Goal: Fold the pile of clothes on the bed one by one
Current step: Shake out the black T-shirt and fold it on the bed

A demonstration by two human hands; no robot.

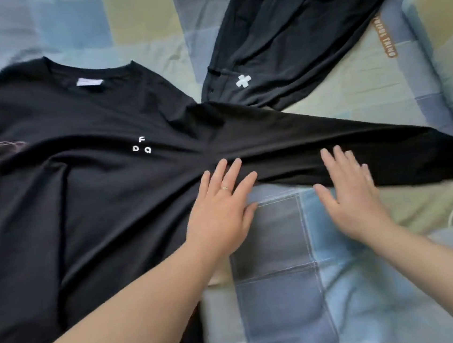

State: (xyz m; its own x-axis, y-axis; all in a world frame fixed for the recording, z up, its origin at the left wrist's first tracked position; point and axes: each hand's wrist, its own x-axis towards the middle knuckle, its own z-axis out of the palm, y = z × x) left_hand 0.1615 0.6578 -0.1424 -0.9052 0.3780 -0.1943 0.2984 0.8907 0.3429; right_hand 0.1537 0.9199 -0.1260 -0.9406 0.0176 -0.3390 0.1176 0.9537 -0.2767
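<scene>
Patchwork bedding in blue, green and pale yellow squares [278,249] covers the whole bed. A black long-sleeved cotton shirt [95,185] lies front-up across its left half, with one long sleeve [328,143] stretched out to the right. The left hand [223,208], wearing a thin gold ring [225,188], lies flat with straight, spread fingers where sleeve meets body. The right hand [353,194] lies flat on the sleeve further right. Neither grasps any cloth. A second black garment [289,39] waits far right, its near end just beside the shirt's shoulder. The shirt body is puckered with diagonal wrinkles, so folding the sleeve over now would likely trap creases. Smoothing too hard could also drag the shirt askew on the loose sheet. Small white letters [141,146] on the chest read roughly "F D Q". The white neck label [89,82] is too blurred to read. The second garment bears a white cross mark [243,81], and an orange bedding strip [386,37] seems to end in "THING".
</scene>
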